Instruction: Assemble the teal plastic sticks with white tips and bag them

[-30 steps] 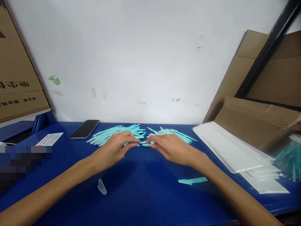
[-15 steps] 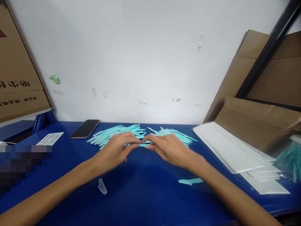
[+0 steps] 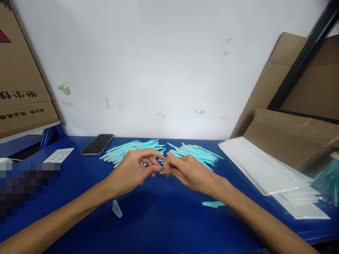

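Head view: both hands meet mid-frame. Right hand point(image 3: 194, 173) pinches a small teal piece point(image 3: 162, 169) in its fingertips; most of it is hidden. Left hand point(image 3: 135, 167) is curled, thumb tip at the piece; can't tell whether it grips too. Fingertip hold probably because the piece is small and thin.

Left pile point(image 3: 119, 150) and right pile point(image 3: 197, 153) of teal sticks fan out just behind the hands, likely for short reaches. Clear cap point(image 3: 117, 208) lies lower left of centre; loose stick point(image 3: 213, 204) lower right, partly behind the right forearm.

Edges: table point(image 3: 159, 225) meets the wall point(image 3: 169, 63) behind the piles, so little depth there. Phone point(image 3: 97, 144) bounds the left pile; white sheets point(image 3: 256, 165) bound the right. Most room: lower centre, between the forearms. Near table edge shows lower right.
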Motion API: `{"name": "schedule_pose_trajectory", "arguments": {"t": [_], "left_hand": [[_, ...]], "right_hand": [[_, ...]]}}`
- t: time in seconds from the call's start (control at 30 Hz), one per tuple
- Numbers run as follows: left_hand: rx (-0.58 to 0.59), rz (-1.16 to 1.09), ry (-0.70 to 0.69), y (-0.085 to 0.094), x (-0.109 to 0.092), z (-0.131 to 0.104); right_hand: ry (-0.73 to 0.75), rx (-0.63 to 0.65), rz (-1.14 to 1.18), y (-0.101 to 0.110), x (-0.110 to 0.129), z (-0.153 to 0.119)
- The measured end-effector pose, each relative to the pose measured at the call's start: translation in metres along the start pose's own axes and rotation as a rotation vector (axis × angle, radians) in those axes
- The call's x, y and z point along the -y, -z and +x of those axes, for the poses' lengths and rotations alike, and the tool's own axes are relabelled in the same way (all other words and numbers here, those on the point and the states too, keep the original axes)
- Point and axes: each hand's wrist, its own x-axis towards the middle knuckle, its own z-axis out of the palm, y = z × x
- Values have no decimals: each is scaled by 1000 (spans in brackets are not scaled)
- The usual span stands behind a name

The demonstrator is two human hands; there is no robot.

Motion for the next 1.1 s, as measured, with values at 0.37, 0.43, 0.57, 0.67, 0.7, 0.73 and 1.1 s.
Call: {"name": "schedule_pose_trajectory", "arguments": {"t": [0.37, 0.43, 0.57, 0.67, 0.7, 0.73, 1.1], "left_hand": [[517, 602, 520, 56, 0, -9], [762, 471, 684, 67, -4, -13], [924, 341, 691, 65, -4, -13], [885, 308, 608, 58, 5, -9], [866, 298, 584, 57, 8, -9], [850, 289, 563, 57, 10, -8], [728, 398, 490, 56, -2, -11]], "right_hand": [[-263, -100, -281, 33, -45, 1], [-359, -138, -327, 41, -60, -3], [-465, -176, -389, 47, -81, -8], [-487, -153, -349, 44, -89, -9], [-485, -151, -340, 42, -91, -9], [-479, -153, -338, 39, -92, -8], [-483, -133, -338, 22, -98, -4]]}}
